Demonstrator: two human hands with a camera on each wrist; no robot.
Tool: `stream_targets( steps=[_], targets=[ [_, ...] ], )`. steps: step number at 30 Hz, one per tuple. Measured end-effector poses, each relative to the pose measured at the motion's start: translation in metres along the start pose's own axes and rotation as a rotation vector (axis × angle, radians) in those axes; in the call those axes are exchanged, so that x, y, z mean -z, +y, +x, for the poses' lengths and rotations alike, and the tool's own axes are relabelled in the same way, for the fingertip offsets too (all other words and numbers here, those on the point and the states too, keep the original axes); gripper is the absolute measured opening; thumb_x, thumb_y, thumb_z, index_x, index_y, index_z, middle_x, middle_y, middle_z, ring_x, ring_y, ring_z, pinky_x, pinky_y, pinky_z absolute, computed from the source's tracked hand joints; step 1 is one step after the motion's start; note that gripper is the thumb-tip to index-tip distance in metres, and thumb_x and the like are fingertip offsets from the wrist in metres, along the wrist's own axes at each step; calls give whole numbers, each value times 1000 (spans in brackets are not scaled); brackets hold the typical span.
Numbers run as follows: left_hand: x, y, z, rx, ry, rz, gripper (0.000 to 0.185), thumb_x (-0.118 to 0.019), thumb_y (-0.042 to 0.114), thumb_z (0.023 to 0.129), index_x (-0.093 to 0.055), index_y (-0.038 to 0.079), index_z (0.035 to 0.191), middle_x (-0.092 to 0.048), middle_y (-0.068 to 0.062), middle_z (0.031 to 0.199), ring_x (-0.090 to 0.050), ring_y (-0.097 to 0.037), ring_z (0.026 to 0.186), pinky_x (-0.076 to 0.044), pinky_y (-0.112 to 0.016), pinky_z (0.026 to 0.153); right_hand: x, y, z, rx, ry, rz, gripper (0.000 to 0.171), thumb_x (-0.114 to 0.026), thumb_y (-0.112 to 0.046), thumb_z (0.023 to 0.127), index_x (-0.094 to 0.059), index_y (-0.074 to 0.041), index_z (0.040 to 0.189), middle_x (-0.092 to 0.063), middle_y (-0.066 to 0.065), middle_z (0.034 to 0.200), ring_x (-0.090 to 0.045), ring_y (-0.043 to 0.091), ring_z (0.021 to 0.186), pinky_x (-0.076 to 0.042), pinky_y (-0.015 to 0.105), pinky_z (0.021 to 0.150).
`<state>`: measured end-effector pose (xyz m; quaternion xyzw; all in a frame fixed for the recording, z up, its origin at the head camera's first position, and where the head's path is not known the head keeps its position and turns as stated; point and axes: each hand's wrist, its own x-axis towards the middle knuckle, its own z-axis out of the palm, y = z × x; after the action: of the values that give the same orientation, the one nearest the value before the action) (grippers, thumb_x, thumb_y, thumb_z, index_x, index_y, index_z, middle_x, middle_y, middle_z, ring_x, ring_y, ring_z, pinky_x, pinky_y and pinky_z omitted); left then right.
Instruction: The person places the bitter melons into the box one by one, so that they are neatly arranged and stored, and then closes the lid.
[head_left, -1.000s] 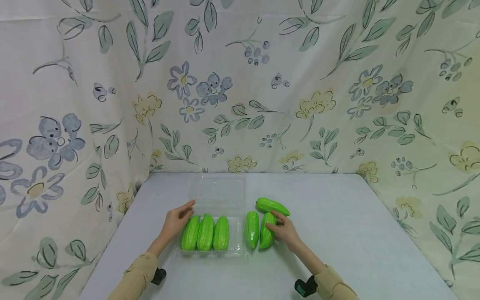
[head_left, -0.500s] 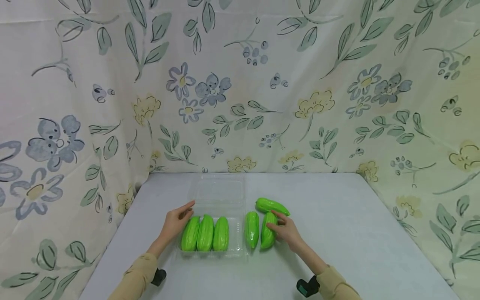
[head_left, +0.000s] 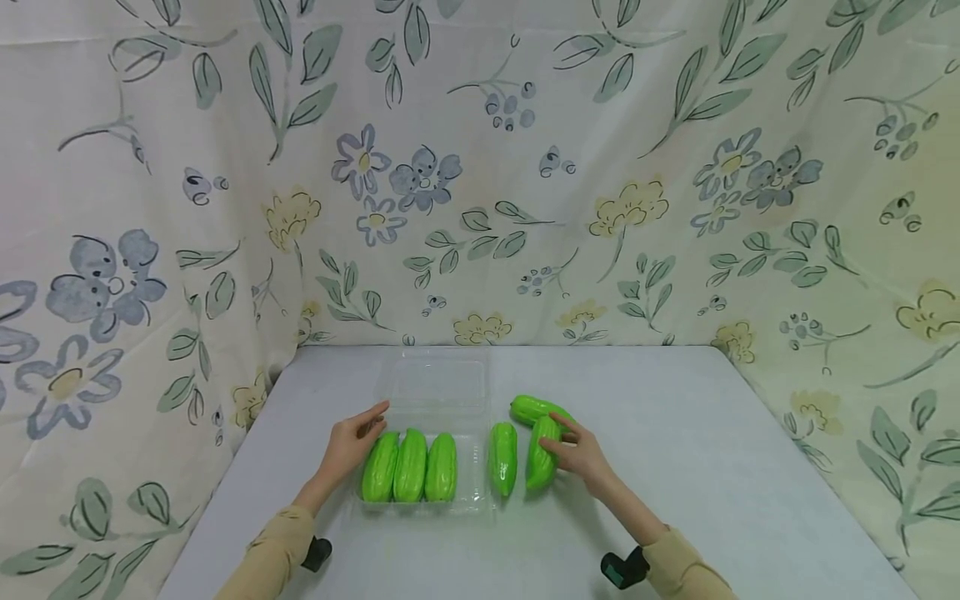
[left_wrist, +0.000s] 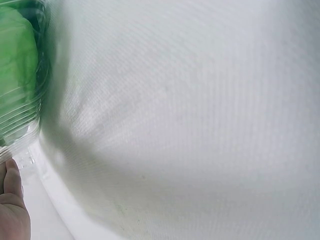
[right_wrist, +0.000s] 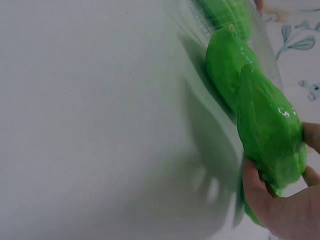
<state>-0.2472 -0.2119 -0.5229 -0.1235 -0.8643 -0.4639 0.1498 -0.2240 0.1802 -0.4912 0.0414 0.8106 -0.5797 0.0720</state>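
Note:
My right hand holds a glossy bright green, ridged gourd between thumb and fingers. In the right wrist view this gourd is raised over the table, its shadow lying apart from it. To its left lies another green gourd; a further one lies crosswise behind, partly covered by my fingers. A clear plastic clamshell box has three such gourds side by side in its base. At the box's left edge, my left hand grips the rim near the hinge; the left wrist view shows fingertips against the box corner.
The box's clear lid lies folded back toward the rear of the white table. Floral cloth hangs behind and along both sides. The box base has a bare strip at its right.
My right hand has lifted the gourd and shifted it slightly right and back, away from the gourd beside it. My left hand and the box have stayed in place.

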Motion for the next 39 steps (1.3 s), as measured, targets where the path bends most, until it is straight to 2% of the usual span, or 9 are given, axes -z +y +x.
stream_targets(
  steps=[12,23,31,39],
  targets=[
    [1,2,0,8,-6,-8,37,-62,7,91,-60,5,128,-70,-18,105,-49,-2,70,-42,-18,62,10,-11,-6,-30,-12,-28,62,-68,-20,88,-42,-10,143,-44,30,133,-51,39,116,-56,38,80],
    [1,2,0,22,-9,0,37,-62,8,91,-60,5,128,-70,-18,105,-49,-3,69,-42,-19,61,16,-21,-14,-20,-32,3,60,-65,-19,90,-40,-10,144,-41,30,136,-47,41,121,-54,41,86],
    [1,2,0,25,-8,9,37,-63,9,91,-60,6,128,-70,-17,108,-56,-3,76,-47,-18,67,13,-21,-12,-13,-40,34,60,-65,-21,90,-40,-12,144,-39,28,138,-47,41,122,-53,42,87],
    [1,5,0,3,-3,-2,37,-62,5,90,-60,4,127,-71,-18,105,-52,0,70,-44,-18,60,6,-25,-12,1,-51,87,60,-67,-20,89,-42,-15,143,-41,25,138,-47,37,122,-54,41,86]
  ],
)
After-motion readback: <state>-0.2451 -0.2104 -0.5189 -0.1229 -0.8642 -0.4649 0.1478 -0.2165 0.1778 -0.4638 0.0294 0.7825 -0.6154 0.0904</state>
